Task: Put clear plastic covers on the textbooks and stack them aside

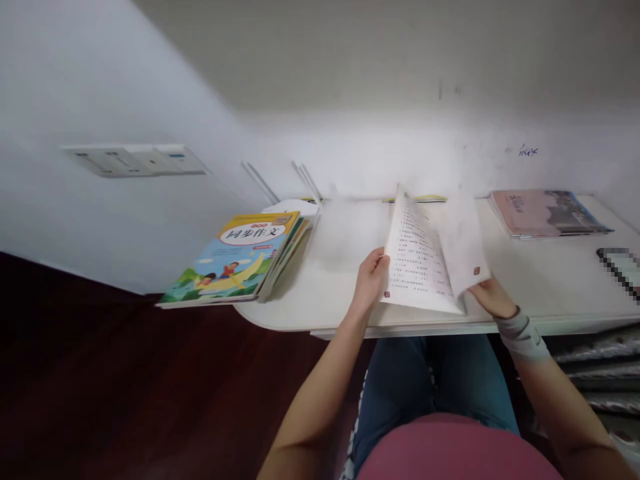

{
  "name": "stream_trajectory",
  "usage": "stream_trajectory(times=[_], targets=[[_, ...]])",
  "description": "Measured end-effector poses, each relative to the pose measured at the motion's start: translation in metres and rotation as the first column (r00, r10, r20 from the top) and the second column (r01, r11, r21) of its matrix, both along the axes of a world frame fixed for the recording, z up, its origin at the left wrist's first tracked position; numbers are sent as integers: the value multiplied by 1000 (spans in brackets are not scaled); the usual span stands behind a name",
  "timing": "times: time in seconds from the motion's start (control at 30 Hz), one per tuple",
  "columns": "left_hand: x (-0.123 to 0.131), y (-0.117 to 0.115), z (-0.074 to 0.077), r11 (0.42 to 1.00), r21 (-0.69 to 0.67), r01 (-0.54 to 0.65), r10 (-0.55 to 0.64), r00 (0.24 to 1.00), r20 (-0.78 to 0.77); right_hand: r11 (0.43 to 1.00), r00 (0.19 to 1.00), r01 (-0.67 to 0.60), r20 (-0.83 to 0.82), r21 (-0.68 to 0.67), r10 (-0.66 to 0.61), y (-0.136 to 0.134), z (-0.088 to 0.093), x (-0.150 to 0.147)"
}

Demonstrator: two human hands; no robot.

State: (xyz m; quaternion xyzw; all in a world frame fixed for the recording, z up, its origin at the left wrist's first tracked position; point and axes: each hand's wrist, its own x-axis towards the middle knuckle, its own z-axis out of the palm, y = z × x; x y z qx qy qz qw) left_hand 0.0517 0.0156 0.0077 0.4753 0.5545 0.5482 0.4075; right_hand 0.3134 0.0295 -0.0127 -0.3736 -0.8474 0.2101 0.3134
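Note:
A booklet with printed text (420, 257) is held open above the white desk, its pages partly lifted and curved. My left hand (371, 275) grips the left edge of the booklet, thumb on the page. At the lower right corner, my right hand (493, 297) pinches the right-hand page, with some fingers hidden behind the paper. A grey band wraps my right wrist. The upper part of the right page is smeared by motion.
At the desk's left end lies a stack of books with a colourful cover (233, 260), overhanging the edge. Behind it stands a white router (295, 207) with antennas. Pinkish books (545, 213) lie back right. A phone-like item (620, 270), partly pixelated, sits at far right. Wall sockets (135, 161) are left.

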Motion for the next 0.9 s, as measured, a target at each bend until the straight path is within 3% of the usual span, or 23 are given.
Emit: stream_trajectory(times=[0.1,0.2,0.33,0.4,0.47,0.53,0.6,0.77,0.9], targets=[[-7,8,-22,994,-98,38,-36,999,28,998,975,-46,216,-35,52,2,-3,-26],[-17,10,-37,985,-154,71,-60,995,76,999,885,-36,466,16,24,-5,-14,-46],[-26,6,-47,976,-191,108,-83,988,134,991,871,-81,490,104,20,-10,-29,-43],[-27,3,-47,979,-173,111,-116,993,-19,991,891,-59,455,123,-4,-5,-34,-26],[-25,0,-45,985,-150,84,-118,965,-235,984,885,75,443,159,-139,1,-40,-3],[-20,-3,-41,991,-128,33,-84,904,-418,943,820,245,471,225,-325,7,-48,20],[-12,-6,-39,993,-117,-22,-47,832,-552,906,764,306,493,291,-416,9,-54,36],[3,-12,-45,995,-52,-86,15,640,-768,888,718,306,530,343,-452,6,-57,42],[-2,-14,-50,991,-27,-130,51,563,-825,890,711,313,539,331,-451,5,-54,38]])
